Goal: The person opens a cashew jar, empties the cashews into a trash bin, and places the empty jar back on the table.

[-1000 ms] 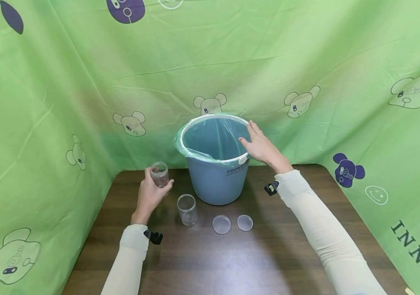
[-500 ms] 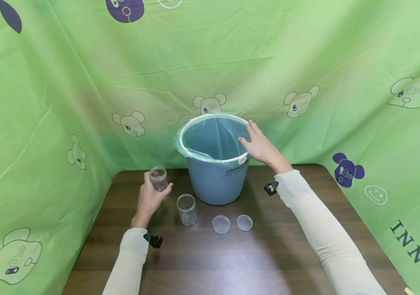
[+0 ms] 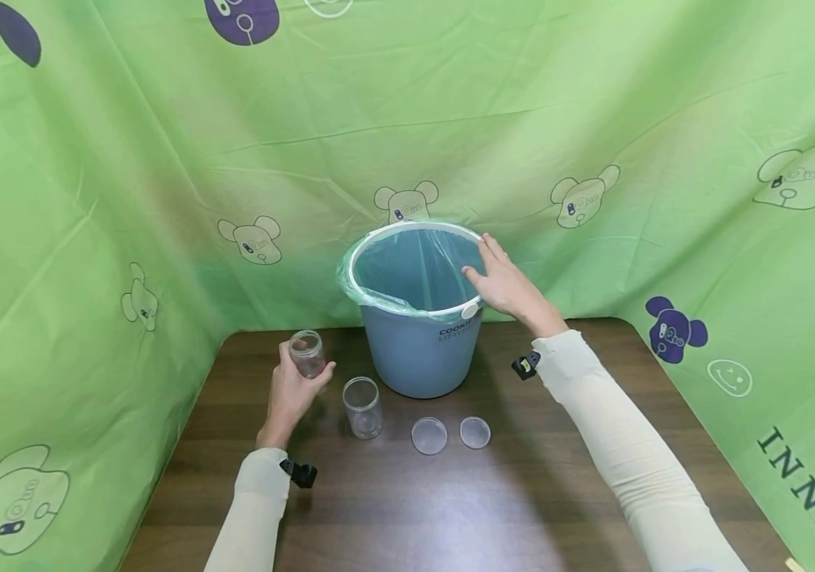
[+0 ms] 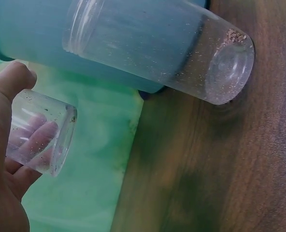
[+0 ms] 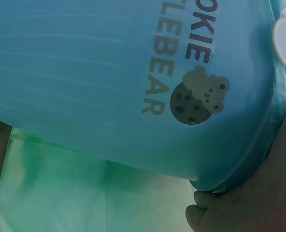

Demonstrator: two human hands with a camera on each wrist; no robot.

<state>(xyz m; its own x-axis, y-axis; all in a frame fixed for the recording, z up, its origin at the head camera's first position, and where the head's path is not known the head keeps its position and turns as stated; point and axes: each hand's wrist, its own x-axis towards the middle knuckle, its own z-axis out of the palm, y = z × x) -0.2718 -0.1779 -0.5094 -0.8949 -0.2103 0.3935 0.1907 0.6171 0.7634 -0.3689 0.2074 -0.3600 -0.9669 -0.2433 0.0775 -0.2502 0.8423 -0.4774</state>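
Note:
My left hand holds a small clear plastic jar at the table's back left, fingers and thumb round its side. In the left wrist view a few crumbs cling inside this held jar. A taller clear jar stands upright just right of that hand; small brown crumbs lie at its bottom. My right hand rests on the right rim of the blue trash can, fingers straight and thumb over the opening. The can has a thin green bag over its rim.
Two round clear lids, a larger one and a smaller one, lie on the wooden table in front of the can. A green printed cloth hangs behind and at both sides.
My left hand has brought the small jar slightly down and nearer to me, beside the taller jar. The right hand stays on the can's rim.

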